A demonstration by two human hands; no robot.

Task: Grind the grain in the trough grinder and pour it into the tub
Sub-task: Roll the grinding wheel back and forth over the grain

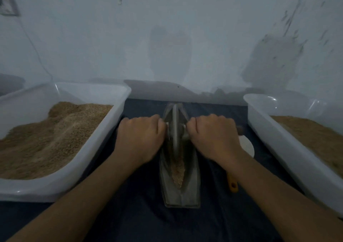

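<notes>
Two bare forearms enter from the near edge and converge on the trough grinder (181,167), a narrow grey boat-shaped trough lying lengthwise on a dark cloth (141,219), its far tip toward the pale wall (167,37).

An upright grey grinding wheel (175,128) stands in the far half of the trough grinder. The left hand (140,136) sits on the left side of the wheel, fingers curled tight in a fist around the wheel's axle handle; the handle itself is hidden inside the fist. The right hand (213,136) sits on the right side of the wheel in the same curled grip, and a short dark stub of the axle handle (240,130) projects beyond its outer edge. Both fists lie close against the wheel.

Crushed tan grain (177,169) lies in the groove of the trough grinder, on the near side of the wheel.

Left of the trough grinder stands a white plastic tub (104,149) heaped with brown grain. Right of the trough grinder stands a second white tub (278,139), also holding brown grain. Between the trough grinder and the second tub lie a white rounded object (247,146), partly covered by the right wrist, and a yellow handle (233,185); what they belong to cannot be told.
</notes>
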